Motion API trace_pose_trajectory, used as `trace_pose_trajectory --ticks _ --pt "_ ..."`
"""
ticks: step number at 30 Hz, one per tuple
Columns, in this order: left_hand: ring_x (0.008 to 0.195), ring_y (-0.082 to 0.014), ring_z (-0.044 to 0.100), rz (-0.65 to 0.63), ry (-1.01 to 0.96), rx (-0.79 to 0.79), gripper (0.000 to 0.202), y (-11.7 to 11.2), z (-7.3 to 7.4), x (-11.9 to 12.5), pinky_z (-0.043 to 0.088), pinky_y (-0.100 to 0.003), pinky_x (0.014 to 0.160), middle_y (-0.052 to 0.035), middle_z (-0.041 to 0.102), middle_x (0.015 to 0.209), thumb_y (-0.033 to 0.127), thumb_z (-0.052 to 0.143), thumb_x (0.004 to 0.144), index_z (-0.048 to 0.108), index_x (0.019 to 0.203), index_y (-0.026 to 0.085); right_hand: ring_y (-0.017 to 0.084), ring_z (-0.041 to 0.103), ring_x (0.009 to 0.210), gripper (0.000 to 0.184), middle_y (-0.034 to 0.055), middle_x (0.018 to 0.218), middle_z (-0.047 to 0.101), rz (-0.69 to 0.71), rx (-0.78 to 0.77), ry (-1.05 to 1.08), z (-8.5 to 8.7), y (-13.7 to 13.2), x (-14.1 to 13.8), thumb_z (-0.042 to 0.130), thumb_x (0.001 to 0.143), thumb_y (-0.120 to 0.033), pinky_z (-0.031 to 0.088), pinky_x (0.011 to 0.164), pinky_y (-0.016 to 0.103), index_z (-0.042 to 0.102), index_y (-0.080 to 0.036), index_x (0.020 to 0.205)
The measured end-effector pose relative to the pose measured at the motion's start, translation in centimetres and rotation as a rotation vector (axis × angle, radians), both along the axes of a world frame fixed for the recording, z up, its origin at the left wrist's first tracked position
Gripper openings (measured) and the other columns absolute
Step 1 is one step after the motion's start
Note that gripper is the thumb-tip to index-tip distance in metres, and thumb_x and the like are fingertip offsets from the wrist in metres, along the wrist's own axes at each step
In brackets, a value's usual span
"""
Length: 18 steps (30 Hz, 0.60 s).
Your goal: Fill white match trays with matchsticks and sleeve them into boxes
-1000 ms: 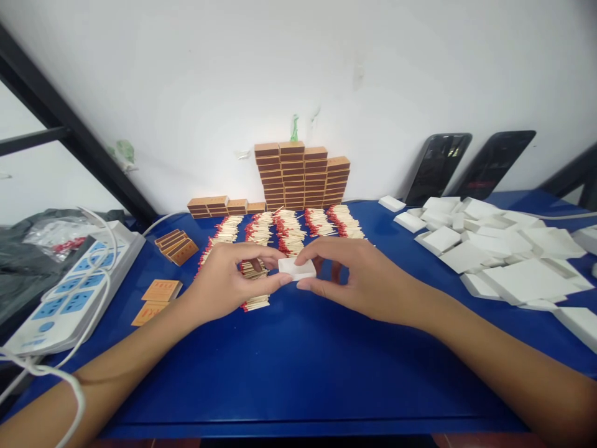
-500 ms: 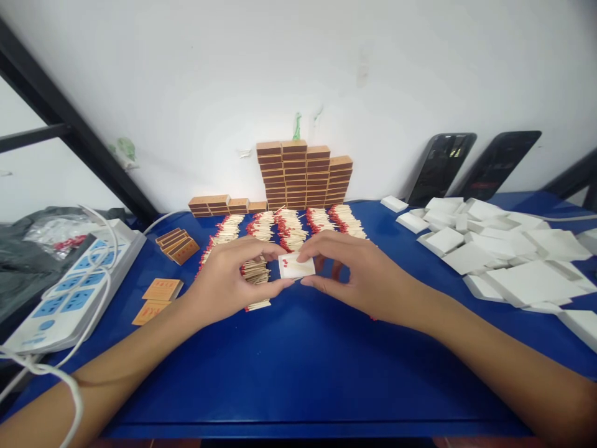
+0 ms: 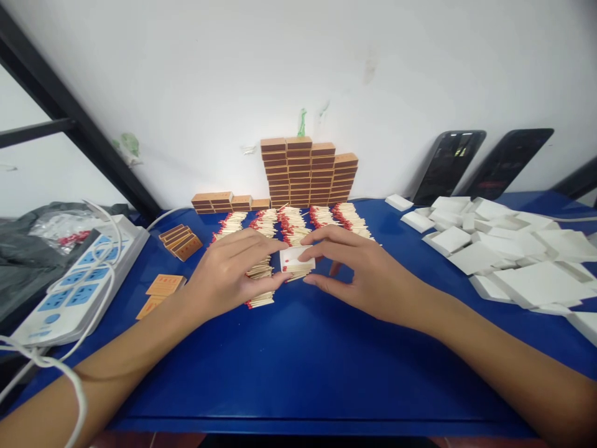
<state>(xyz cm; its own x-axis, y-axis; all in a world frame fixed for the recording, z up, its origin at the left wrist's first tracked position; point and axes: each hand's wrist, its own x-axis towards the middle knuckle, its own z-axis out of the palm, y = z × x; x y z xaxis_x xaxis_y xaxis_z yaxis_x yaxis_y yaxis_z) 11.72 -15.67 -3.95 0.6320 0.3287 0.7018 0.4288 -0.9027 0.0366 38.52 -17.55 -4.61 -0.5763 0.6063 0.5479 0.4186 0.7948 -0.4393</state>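
Both of my hands meet over the blue table point(image 3: 298, 367) around a small white matchbox tray point(image 3: 296, 259) that has red-tipped matches in it. My left hand point(image 3: 228, 274) pinches its left end, thumb below and fingers stretched above. My right hand point(image 3: 354, 264) grips its right end with thumb and fingers. Under my left hand lies a pile of loose matches point(image 3: 260, 292). More rows of matches point(image 3: 291, 221) lie just beyond.
A stack of brown matchbox sleeves point(image 3: 308, 171) stands against the wall, with lower stacks point(image 3: 219, 203) and loose sleeves point(image 3: 180, 241) to the left. White empty trays point(image 3: 504, 242) cover the right side. A power strip point(image 3: 74, 283) with cables sits left. Two dark phones point(image 3: 450, 165) lean on the wall.
The tray has tilted so that its open side with matches faces me, and it sits a little higher and farther away. Both hands kept their hold and shifted slightly forward.
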Motion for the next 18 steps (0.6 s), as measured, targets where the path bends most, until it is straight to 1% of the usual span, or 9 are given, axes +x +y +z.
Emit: trace_pose_trajectory --ticks 3,7,10,14,18 --pt "0.08 -0.0178 0.07 0.005 -0.001 0.008 0.034 -0.07 -0.03 0.05 0.059 -0.034 0.077 -0.0047 0.076 0.089 0.03 0.083 0.093 0.07 0.121 0.016 0.019 0.072 0.101 0.022 0.0106 0.13 0.069 0.0 -0.013 0.006 0.09 -0.03 -0.01 0.071 0.1 -0.02 0.065 0.086 0.036 0.07 -0.023 0.121" --pt "0.073 -0.0162 0.068 0.027 -0.002 0.028 0.032 -0.03 -0.1 0.06 0.058 -0.033 0.074 -0.0025 0.073 0.082 0.031 0.082 0.094 0.07 0.12 0.017 0.021 0.072 0.106 0.019 0.0113 0.133 0.067 -0.008 -0.032 -0.015 0.11 -0.16 -0.08 0.07 0.1 -0.022 0.064 0.092 0.039 0.072 -0.023 0.12" --pt "0.075 -0.0169 0.069 0.024 -0.003 0.039 0.032 0.06 -0.16 0.08 0.059 -0.033 0.075 -0.0038 0.074 0.084 0.03 0.083 0.094 0.07 0.119 0.015 0.022 0.071 0.11 0.018 0.0109 0.136 0.064 -0.007 -0.08 -0.016 0.05 -0.29 -0.14 0.071 0.1 -0.024 0.064 0.095 0.04 0.074 -0.024 0.117" --pt "0.077 -0.0172 0.071 0.025 -0.002 0.038 0.031 0.22 -0.19 0.06 0.059 -0.033 0.075 -0.0044 0.076 0.086 0.03 0.083 0.094 0.07 0.118 0.015 0.02 0.071 0.109 0.021 0.0098 0.138 0.063 -0.014 -0.143 -0.007 0.08 -0.34 -0.09 0.07 0.101 -0.026 0.064 0.095 0.038 0.074 -0.026 0.122" --pt "0.077 -0.0179 0.071 0.024 0.008 0.026 0.034 0.32 -0.23 -0.03 0.06 -0.034 0.076 -0.0053 0.077 0.087 0.033 0.083 0.094 0.07 0.12 0.016 0.021 0.069 0.11 0.018 0.0109 0.135 0.063 -0.011 -0.123 0.024 0.37 -0.27 -0.01 0.068 0.102 -0.027 0.063 0.094 0.037 0.074 -0.024 0.118"
